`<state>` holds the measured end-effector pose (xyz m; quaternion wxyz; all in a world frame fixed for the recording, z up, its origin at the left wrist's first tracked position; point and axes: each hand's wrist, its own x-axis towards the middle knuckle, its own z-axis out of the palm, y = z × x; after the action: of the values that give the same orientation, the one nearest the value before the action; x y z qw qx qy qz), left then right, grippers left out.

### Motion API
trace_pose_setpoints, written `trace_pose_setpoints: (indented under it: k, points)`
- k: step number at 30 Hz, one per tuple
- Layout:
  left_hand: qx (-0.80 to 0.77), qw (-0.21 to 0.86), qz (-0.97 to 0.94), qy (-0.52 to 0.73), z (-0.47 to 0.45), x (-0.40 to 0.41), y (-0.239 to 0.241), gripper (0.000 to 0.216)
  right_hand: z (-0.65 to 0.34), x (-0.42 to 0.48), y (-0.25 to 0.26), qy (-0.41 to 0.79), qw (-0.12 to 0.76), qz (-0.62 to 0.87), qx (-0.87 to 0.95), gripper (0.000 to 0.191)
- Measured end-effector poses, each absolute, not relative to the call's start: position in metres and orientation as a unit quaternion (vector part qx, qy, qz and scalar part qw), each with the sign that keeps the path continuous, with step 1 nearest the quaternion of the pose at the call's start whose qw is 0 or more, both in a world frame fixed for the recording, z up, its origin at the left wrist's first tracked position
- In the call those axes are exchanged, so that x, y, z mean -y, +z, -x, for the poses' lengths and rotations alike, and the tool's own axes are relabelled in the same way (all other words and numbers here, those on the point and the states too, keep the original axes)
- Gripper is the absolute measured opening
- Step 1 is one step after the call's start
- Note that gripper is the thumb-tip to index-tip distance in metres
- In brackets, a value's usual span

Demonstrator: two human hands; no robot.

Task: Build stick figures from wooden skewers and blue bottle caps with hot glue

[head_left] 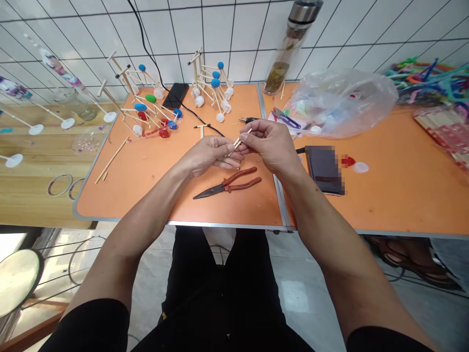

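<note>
Both hands meet above the orange surface (128, 198), near its middle. Left hand (209, 155): thumb and fingers pinched on the lower end of short pale sticks (238, 142); palm partly turned up. Right hand (269, 143): thumb and fingertips clamped on the same sticks nearer their upper end. Sticks lie aslant between the two; exact count unclear. Just below the hands, pliers (220, 188) with red-brown handles, handles spread, nose pointing left. Beyond the left hand, a small T-shaped stick piece (202, 129). Farther back, two stick frames: the left frame (139, 106) bears blue, green, red and white round pieces, the right frame (215, 82) blue and white ones. A black phone (177, 96) lies between them. At far left on the surface, a long loose stick (112, 160) with a shorter one (105, 176) beside it. Right of centre: purple-handled scissors (288, 119), a clear plastic bag (377, 95), and a dark, flat object (322, 166), partly pixelated, near the right forearm.
</note>
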<state>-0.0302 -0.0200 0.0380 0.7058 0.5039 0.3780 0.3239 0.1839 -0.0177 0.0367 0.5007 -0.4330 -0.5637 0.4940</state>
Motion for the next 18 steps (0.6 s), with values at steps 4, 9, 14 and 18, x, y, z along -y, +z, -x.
trace_pose_setpoints:
  k: [4,9,14,18]
  points:
    - [-0.377,0.709,-0.506,0.315,0.0286,0.0214,0.0384,0.043,-0.1799,0.0187,0.0339,0.496,0.501,0.426,0.567,0.033]
    - [-0.367,0.719,-0.499,0.315,0.0299,0.0188,0.0373,0.04,-0.1806,0.0191,0.0329,0.509,0.504,0.418,0.559,0.044]
    - [-0.368,0.73,-0.485,0.31,0.0304,0.0174,0.0378,0.035,-0.1811,0.0187,0.0311,0.515,0.51,0.419,0.547,0.044]
    - [-0.369,0.733,-0.478,0.312,0.0303,0.0167,0.037,0.035,-0.1787,0.0183,0.0288,0.498,0.512,0.431,0.551,0.045]
